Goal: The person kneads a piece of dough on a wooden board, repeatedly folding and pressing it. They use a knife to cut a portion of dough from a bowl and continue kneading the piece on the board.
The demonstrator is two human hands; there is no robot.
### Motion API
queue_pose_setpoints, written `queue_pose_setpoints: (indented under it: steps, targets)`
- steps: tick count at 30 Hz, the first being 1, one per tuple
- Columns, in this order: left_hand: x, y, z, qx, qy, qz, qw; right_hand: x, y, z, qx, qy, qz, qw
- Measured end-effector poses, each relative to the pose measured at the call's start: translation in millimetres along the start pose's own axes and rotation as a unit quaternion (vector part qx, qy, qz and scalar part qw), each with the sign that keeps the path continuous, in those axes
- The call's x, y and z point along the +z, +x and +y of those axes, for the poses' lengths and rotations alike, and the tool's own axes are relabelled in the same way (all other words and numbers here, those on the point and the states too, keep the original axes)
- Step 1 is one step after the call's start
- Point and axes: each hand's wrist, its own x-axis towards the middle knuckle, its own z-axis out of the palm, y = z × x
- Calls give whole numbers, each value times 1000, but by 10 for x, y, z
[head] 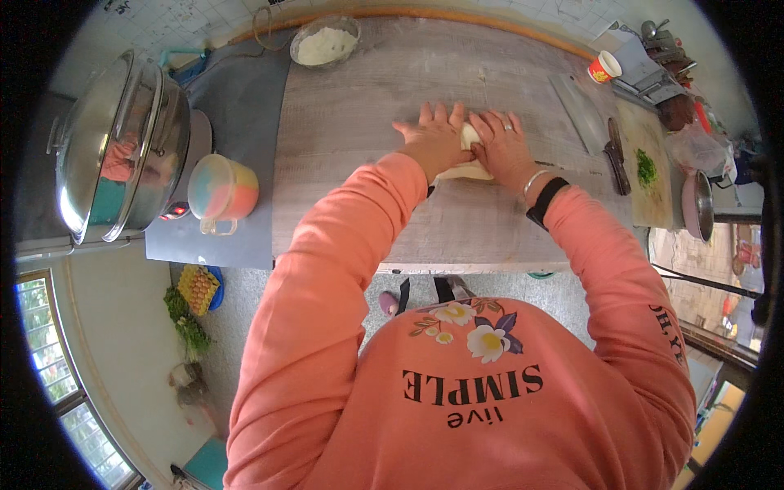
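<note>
A lump of pale dough [470,136] lies on the wooden work board [367,116], partly hidden under both hands. My left hand [433,138] presses on its left side with the fingers spread and pointing away from me. On the right side of the dough rests my right hand [503,144], a ring on one finger, its fingers bent over the dough. The thumbs come close together at the middle. A flatter part of the dough [468,171] shows below the hands, towards me.
A cleaver [579,113] lies right of the hands, near a cutting board [642,202] with chopped greens [646,168]. A paper cup [604,67] stands behind. A bowl of flour [324,44] is at the back left; a plastic jug [223,190] and large steel steamer [122,147] stand left.
</note>
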Motion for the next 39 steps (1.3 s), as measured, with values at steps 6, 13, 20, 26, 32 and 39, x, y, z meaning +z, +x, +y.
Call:
queue_pose_setpoints:
  steps: [6,13,20,26,32,39]
  targets:
    - [50,299,-55,-53,-35,74,995,-43,432,334,45,126,-44,990]
    - [60,-62,-224,-30,-288,-10,957,-335,297,564,192,353,-197,894]
    - [114,-533,-289,-44,-352,-26,934,-836,304,12,117,355,-96,922]
    - [257,-830,-566,-25,-389,-64,919,-937,-63,-991,-10,178,91,980]
    - [134,-654,-1268,-62,-363,-79,926,-615,-18,-1256,-228,-10,114,967]
    - [-198,-193,-2045,-157,-640,87,747,-288,202,-1031,-134,-23,56,989]
